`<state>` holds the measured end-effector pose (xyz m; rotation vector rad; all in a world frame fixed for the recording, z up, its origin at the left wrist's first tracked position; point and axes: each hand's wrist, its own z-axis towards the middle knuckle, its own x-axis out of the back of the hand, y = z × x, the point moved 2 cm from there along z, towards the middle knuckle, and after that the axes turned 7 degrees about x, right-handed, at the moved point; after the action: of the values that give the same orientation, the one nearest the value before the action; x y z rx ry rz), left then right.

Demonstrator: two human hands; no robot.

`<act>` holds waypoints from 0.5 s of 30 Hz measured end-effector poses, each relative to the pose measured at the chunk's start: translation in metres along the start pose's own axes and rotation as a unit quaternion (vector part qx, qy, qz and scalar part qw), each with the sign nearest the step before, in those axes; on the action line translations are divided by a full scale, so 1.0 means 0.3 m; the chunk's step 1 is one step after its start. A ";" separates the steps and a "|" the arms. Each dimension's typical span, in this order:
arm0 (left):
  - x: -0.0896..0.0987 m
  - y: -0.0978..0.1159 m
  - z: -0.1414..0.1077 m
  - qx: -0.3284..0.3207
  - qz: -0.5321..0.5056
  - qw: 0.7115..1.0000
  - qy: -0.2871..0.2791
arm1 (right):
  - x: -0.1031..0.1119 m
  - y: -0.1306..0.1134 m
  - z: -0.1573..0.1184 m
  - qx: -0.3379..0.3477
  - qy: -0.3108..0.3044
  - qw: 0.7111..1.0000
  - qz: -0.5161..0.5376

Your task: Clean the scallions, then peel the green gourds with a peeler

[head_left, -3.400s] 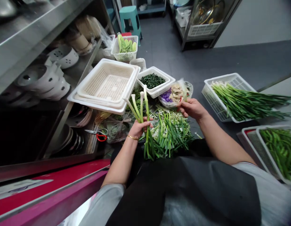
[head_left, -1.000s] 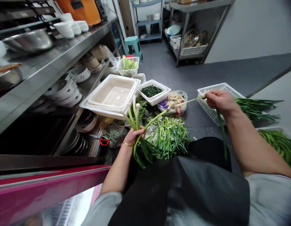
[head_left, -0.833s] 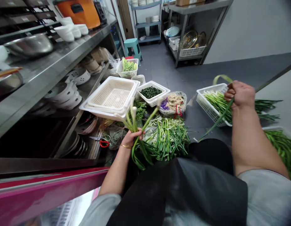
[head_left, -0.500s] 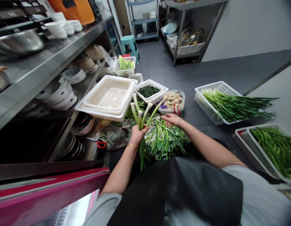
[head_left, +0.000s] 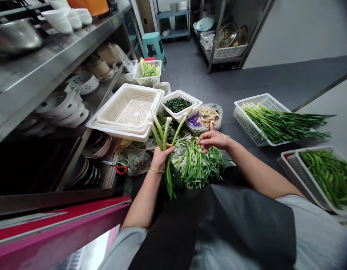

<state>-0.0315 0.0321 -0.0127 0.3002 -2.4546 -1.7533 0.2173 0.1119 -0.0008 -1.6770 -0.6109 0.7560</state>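
My left hand (head_left: 160,156) is wrapped round several long green stalks (head_left: 165,135), their white bulb ends up and their leaves hanging below the fist. To the right, my right hand (head_left: 213,140) hovers over a heap of loose green leaves and trimmings (head_left: 197,165). Its fingers are curled together, and whatever they may pinch is too small to make out. Beyond the right hand lies a clear plastic bag of pale scraps (head_left: 208,117).
White baskets (head_left: 131,108) are stacked at the left front, beside a basket of dark green chillies (head_left: 177,105). Scissors (head_left: 120,168) lie on the lower shelf. At right stand a basket of green stalks (head_left: 274,122) and one of green pods (head_left: 328,172).
My right hand has shifted slightly right, and its fingers have curled in more. The stalks in my left hand have tilted and moved a little left. The whole view has shifted slightly.
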 end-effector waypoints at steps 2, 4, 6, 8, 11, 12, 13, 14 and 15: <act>-0.014 -0.003 0.005 0.014 -0.012 1.000 -0.021 | -0.020 0.009 0.025 -0.032 0.008 0.999 -0.041; -0.041 -0.006 0.011 0.018 -0.002 0.999 -0.036 | -0.049 0.005 0.089 -0.011 0.090 0.995 -0.052; -0.073 -0.001 0.023 0.020 0.009 0.997 -0.068 | -0.078 -0.019 0.171 0.040 0.140 0.988 -0.057; -0.097 0.020 0.042 0.025 -0.012 0.992 -0.125 | -0.096 -0.066 0.243 0.102 0.106 0.987 -0.067; -0.107 0.081 0.075 0.029 -0.065 0.980 -0.185 | -0.087 -0.159 0.287 0.177 0.017 0.982 -0.066; -0.106 0.103 0.085 0.022 -0.068 0.981 -0.183 | -0.078 -0.186 0.285 0.191 0.001 0.979 -0.066; -0.105 0.123 0.092 0.009 -0.057 0.983 -0.173 | -0.069 -0.206 0.278 0.198 -0.004 0.978 -0.070; -0.105 0.139 0.097 -0.009 -0.036 0.987 -0.157 | -0.063 -0.216 0.267 0.198 -0.002 0.977 -0.076; -0.106 0.148 0.099 -0.028 -0.012 0.990 -0.134 | -0.060 -0.217 0.256 0.194 0.007 0.977 -0.085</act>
<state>-0.0108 0.0807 0.0204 0.0925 -2.5811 -1.9864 0.1472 0.1624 0.0539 -1.2547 -0.5484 0.6882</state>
